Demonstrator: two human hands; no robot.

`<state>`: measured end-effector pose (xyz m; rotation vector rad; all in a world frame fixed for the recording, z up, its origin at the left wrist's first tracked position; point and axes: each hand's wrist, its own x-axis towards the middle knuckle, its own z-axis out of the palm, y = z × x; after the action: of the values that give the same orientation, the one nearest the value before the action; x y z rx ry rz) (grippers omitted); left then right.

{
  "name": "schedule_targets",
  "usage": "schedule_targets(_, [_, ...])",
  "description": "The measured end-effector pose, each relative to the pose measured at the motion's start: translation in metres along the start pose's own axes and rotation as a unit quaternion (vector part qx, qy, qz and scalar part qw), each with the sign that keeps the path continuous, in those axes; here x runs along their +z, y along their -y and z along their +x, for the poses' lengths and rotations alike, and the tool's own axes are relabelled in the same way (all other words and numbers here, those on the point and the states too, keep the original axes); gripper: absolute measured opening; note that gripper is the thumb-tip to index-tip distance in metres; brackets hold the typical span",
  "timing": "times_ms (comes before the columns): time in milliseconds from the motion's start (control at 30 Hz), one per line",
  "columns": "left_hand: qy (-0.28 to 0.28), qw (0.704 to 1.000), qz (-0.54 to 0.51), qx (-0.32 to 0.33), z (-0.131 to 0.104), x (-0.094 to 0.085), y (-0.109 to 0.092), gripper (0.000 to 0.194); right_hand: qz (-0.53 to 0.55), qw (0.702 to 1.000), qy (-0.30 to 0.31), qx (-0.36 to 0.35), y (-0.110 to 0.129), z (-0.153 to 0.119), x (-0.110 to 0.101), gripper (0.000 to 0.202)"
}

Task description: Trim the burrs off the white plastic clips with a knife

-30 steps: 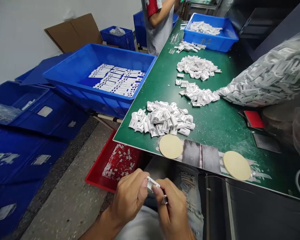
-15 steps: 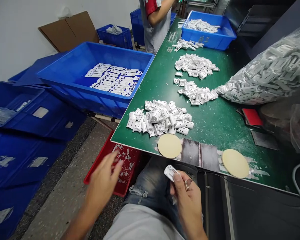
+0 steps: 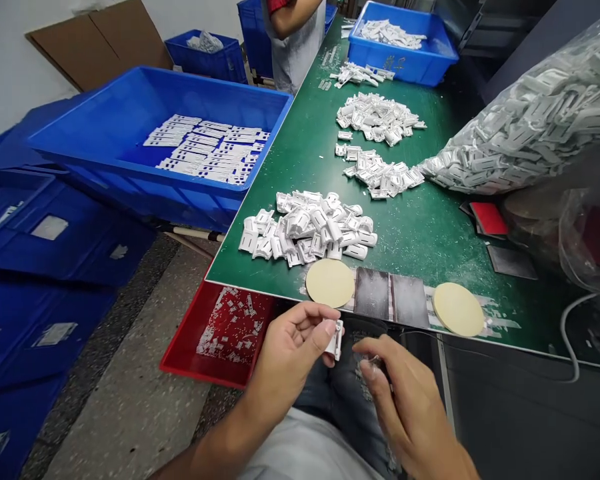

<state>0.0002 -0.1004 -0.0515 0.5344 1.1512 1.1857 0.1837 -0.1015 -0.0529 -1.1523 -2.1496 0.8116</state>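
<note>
My left hand point(image 3: 293, 343) pinches a small white plastic part point(image 3: 336, 340) between thumb and fingers, above my lap. A slot and a raised edge show on the part. Just to its right is my right hand point(image 3: 405, 387), apart from the part, with its fingers curled. Between its thumb and index finger sits a small metal piece point(image 3: 376, 361), mostly hidden, so its kind is unclear. In front of both hands, a heap of similar white plastic parts point(image 3: 305, 227) lies on the green table point(image 3: 290, 177).
Two round cream discs point(image 3: 330, 283) and dark abrasive-looking pads point(image 3: 373, 293) line the table's front edge. A red tray point(image 3: 185, 347) with scraps stands below. A blue bin point(image 3: 105, 147) stands left; a bulging clear bag point(image 3: 530, 120) leans right. Another person point(image 3: 295, 53) stands behind.
The white plastic part has passed from my right hand to my left, which has come in from over the red tray. My right hand has moved slightly right, and the view has shifted.
</note>
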Motion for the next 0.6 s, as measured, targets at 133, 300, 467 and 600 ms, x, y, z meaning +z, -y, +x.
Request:
schedule_targets(133, [0.006, 1.000, -0.002, -0.009, -0.001, 0.007, -0.001, 0.018, -0.128, 0.987, 0.005, -0.100, -0.001, 0.014, -0.008, 0.029])
schedule_targets(300, [0.009, 1.000, -0.006, -0.012, -0.004, 0.011, -0.006, 0.014, -0.210, 0.969, -0.025, -0.129, 0.001, 0.022, -0.005, 0.051])
schedule_targets(467, [0.005, 1.000, -0.011, -0.019, -0.005, 0.014, -0.009, 0.009, -0.264, 0.956, -0.039, -0.126, -0.001, 0.024, -0.005, 0.053])
schedule_targets(600, [0.007, 1.000, -0.007, -0.024, -0.004, 0.015, -0.009, 0.007, -0.270, 0.954, -0.049, -0.120, -0.002, 0.024, -0.004, 0.057])
